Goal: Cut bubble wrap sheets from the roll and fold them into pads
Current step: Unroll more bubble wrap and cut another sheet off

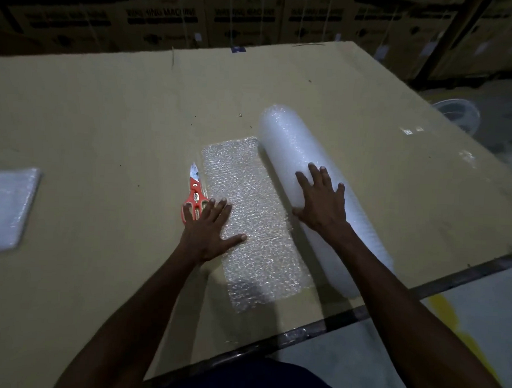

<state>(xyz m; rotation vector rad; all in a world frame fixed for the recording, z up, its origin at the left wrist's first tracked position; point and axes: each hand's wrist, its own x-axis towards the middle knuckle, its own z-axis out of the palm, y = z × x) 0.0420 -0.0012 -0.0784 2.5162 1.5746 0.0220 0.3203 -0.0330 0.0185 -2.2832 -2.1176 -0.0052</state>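
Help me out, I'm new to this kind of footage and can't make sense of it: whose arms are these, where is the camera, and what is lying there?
There is no machine here. A person wears one camera on the head, looking forward and down, so the arms are their own. The left hand lies flat, pressing the unrolled sheet of bubble wrap. The right hand rests open on the roll. Nothing is gripped. Red scissors lie beside the sheet, under the left fingertips. A folded pad lies far left. All rest on a cardboard-covered table, with stacked boxes behind.
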